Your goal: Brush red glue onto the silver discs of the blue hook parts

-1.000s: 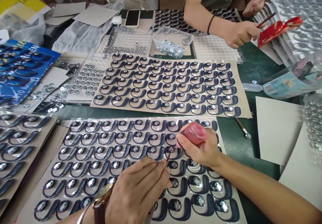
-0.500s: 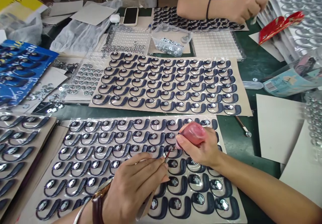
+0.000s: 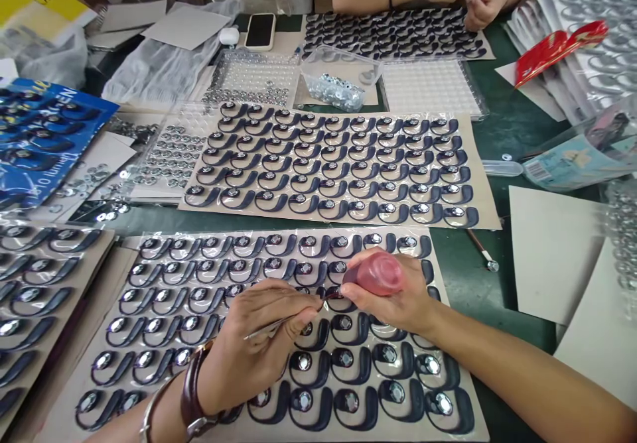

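My left hand [image 3: 269,337] is closed in a pinch around slim metal tweezers [image 3: 259,330], whose tips lie close to the nozzle of a pink squeeze bottle [image 3: 382,273]. My right hand [image 3: 398,304] wraps round that bottle, which is tilted with its nozzle end toward the tweezers. Both hands are over a beige card [image 3: 450,423] covered in film. Rows of dark curved pieces [image 3: 365,406], most carrying a round faceted gem [image 3: 304,400], lie on this card. My hands hide several of them. Whatever the tweezer tips touch is too small to make out.
Behind lies a second filled card [image 3: 485,191]; another card [image 3: 50,297] is at left. A clear tub [image 3: 343,65] of gems stands between gem trays. A gem-tipped stick [image 3: 482,251] lies at right. Across the table, a co-worker's hands [image 3: 482,5] are above a further card.
My left hand has turned and moved slightly left, showing the tweezers' rear end. The bottle has tipped and shifted a little left and down. The co-worker's hands have come together.
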The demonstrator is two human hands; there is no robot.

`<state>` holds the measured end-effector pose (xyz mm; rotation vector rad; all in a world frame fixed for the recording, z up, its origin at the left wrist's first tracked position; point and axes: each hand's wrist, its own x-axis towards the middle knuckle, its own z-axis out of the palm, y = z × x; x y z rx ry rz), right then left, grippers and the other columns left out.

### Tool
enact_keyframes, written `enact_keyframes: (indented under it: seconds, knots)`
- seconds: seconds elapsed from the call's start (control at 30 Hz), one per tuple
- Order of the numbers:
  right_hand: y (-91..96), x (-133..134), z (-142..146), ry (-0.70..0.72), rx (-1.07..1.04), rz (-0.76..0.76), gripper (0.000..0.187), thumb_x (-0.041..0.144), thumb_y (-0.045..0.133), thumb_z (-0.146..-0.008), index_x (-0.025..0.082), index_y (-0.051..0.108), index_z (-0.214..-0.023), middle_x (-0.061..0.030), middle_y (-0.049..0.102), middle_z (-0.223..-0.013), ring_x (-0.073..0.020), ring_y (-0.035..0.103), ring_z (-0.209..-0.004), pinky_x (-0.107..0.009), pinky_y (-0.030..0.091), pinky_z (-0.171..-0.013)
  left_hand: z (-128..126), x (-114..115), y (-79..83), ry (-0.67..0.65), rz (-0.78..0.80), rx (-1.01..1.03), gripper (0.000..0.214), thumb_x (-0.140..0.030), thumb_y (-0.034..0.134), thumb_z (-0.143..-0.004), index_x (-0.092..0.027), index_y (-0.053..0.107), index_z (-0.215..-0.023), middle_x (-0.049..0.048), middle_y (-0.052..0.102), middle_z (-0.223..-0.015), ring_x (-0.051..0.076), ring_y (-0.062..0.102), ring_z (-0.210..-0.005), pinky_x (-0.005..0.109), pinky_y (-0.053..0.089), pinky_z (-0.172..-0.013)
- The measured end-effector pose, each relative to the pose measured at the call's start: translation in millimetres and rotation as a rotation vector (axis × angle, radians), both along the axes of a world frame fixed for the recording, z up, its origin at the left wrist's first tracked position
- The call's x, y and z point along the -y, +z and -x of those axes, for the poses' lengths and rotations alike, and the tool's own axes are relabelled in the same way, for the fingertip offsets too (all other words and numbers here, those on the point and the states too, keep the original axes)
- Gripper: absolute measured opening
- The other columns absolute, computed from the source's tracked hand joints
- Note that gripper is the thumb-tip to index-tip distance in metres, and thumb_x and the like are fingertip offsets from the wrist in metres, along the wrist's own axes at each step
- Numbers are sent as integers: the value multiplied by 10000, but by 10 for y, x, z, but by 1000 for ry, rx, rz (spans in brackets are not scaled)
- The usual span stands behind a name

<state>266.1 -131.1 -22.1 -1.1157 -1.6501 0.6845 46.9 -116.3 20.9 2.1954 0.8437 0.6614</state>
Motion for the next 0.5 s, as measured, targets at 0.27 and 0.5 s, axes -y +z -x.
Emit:
enact_keyframes:
  seconds: [0.27,0.5]
  knots:
    - [435,-129,-220,93,15,430,180,357,628,-771,182,599,-801,7,630,-654,-132,604,-583,-263,498,-564,7,67,25,-74,-153,5,284,-48,561,-785,-140,583,-1052,50,687,-961,124,650,-850,299,506,-840]
    - [232,-363,-131,-102,-8,165,86,281,635,-765,200,606,-767,17,642,-638,-129,612,-584,-259,490,-581,-61,-5,62,-201,-517,-163,231,-123,527,-844,-72,594,-1059,85,672,-1013,178,639,-933,330,532,-806]
